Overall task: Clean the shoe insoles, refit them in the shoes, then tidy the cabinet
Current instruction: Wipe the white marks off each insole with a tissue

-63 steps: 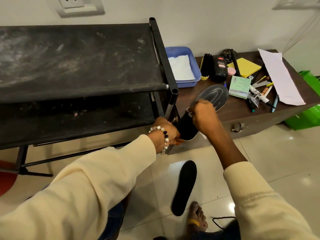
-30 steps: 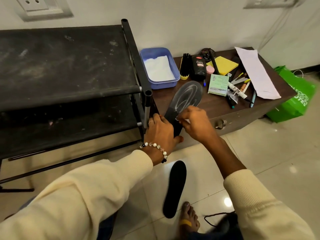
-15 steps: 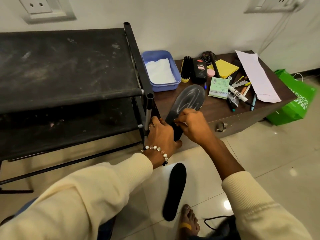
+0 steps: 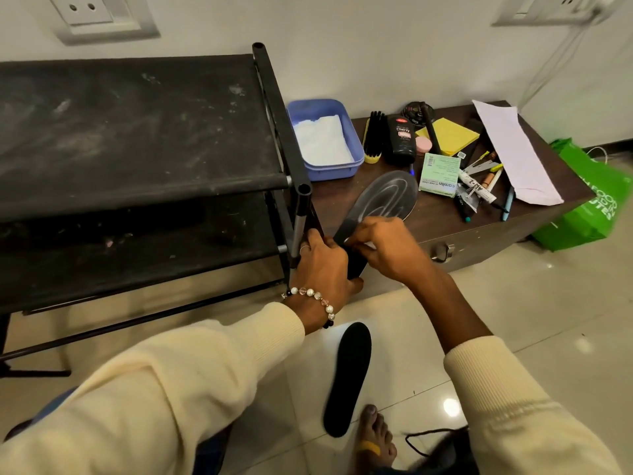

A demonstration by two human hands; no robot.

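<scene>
A dark grey insole (image 4: 387, 197) lies slanted over the front edge of the wooden cabinet (image 4: 442, 217), its front part marked with pale smear streaks. My left hand (image 4: 322, 265) grips its heel end from the left, beside the rack post. My right hand (image 4: 387, 248) presses on the insole's middle, fingers pinching a small white tissue (image 4: 347, 240) that is mostly hidden. A second, black insole (image 4: 349, 375) lies flat on the tiled floor below my hands.
A black two-shelf shoe rack (image 4: 137, 132) stands at the left. On the cabinet are a blue tub (image 4: 356, 156) holding white tissue, a brush (image 4: 374, 137), a polish bottle (image 4: 400, 138), a yellow pad (image 4: 448, 135), pens and paper. A green bag (image 4: 589, 204) is at the right; a bare foot (image 4: 373, 437) is below.
My right hand has rubbed over the insole's middle and pale streaks now show on its front. My left hand keeps its grip on the heel. The view has shifted slightly.
</scene>
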